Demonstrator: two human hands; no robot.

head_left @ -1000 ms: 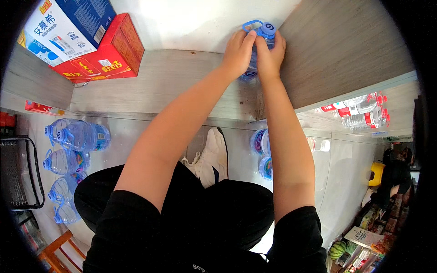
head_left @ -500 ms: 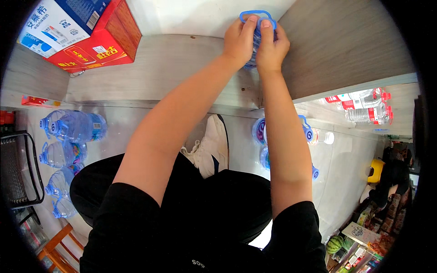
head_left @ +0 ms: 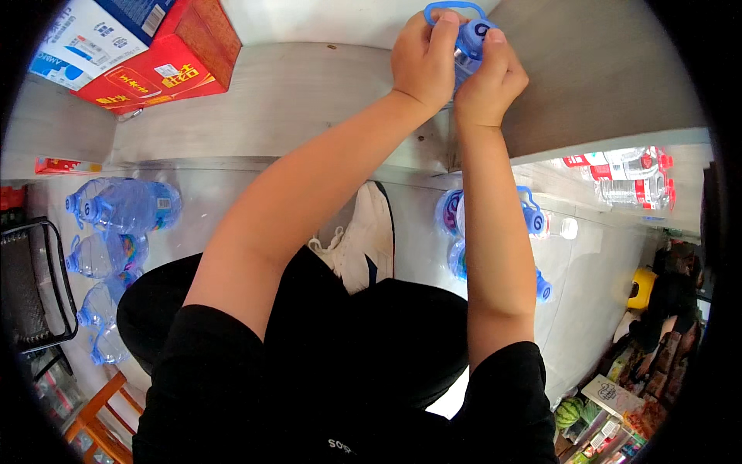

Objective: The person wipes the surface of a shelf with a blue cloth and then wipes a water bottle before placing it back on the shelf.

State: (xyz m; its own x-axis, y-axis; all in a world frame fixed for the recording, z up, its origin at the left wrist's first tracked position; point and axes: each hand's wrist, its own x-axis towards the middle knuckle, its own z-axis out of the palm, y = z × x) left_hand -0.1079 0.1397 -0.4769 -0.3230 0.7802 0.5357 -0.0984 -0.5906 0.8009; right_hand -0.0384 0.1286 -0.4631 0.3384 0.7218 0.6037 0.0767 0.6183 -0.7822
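Both hands are wrapped round a large clear water bottle with a blue cap and a blue loop handle. It stands at the far right inside a wooden shelf, close to the side panel. My left hand closes on its left side, thumb up near the cap. On the other side my right hand grips it, the thumb beside the cap. The two hands and wrists hide most of the bottle's body.
Red, white and blue cartons fill the shelf's left end. Blue-capped water bottles stand on the floor at left; more bottles are partly behind my right forearm. Red-labelled bottles lie to the right. A black mesh rack is far left.
My two hands and the bottle have shifted slightly right, and the cap now shows more plainly. The whole view has shifted a little too.
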